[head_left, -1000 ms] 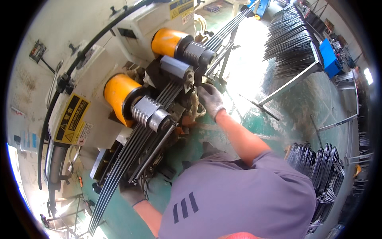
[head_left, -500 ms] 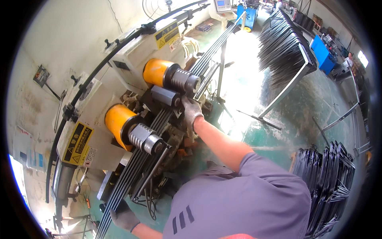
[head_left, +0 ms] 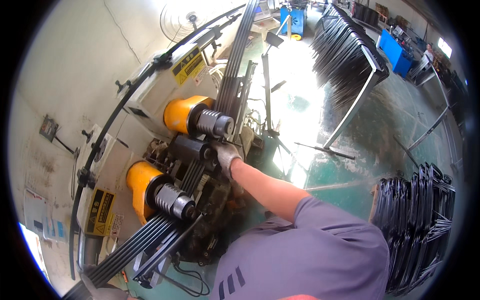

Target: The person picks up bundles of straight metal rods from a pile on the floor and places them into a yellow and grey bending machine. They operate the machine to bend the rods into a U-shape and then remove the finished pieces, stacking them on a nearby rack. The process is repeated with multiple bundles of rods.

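The right hand (head_left: 227, 159), in a grey work glove, is reaching to the middle of the frame and touching the near end of a dark hexagonal block (head_left: 186, 148); its fingertips are hiding there, so I cannot tell how far they are closing or whether they are gripping. The left hand (head_left: 109, 292), also gloved, is showing only partly at the lower left edge, a finger lying along the bundle of dark metal bars (head_left: 145, 233); whether it is clasping them I cannot tell.

The bars are running side by side from the lower left corner, passing behind a lower ribbed roller (head_left: 172, 200) and an upper ribbed roller (head_left: 214, 123), and rising to the top centre. Orange housings (head_left: 141, 186) are backing the rollers, standing out from an off-white machine body (head_left: 150, 95) that is bearing yellow-and-black warning labels (head_left: 190, 66) in the left half.

Farther out, a round fan (head_left: 185, 21) is hanging at the upper centre left. A metal rack at the upper right is carrying many dark rods (head_left: 345, 55), and a stack of black bent rods (head_left: 412, 230) is occupying the lower right, over a green floor (head_left: 360, 135).
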